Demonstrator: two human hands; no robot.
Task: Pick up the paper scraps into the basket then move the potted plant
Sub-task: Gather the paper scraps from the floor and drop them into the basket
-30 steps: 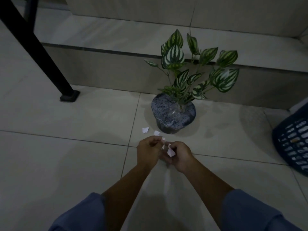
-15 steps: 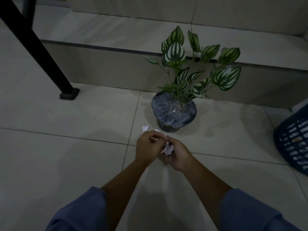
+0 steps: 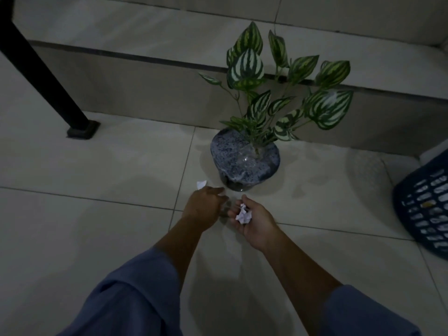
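A potted plant [image 3: 246, 161] with striped green leaves stands on the tiled floor in a speckled dark pot. My right hand [image 3: 254, 220] lies palm up just in front of the pot and cups a bunch of white paper scraps [image 3: 243, 215]. My left hand [image 3: 203, 204] reaches down to the floor beside it, its fingertips on a small white scrap [image 3: 221, 195]. Another paper scrap [image 3: 201, 184] lies on the tile just left of the pot. The dark blue basket [image 3: 423, 209] stands at the right edge, partly cut off.
A black slanted furniture leg [image 3: 48, 78] with a foot pad stands at the far left. A tiled step [image 3: 145, 69] runs behind the plant. Open floor tiles lie to the left and in front of my hands.
My hands have come apart. The right hand has turned palm up with the gathered scraps; the left has moved forward to a scrap on the floor by the pot.
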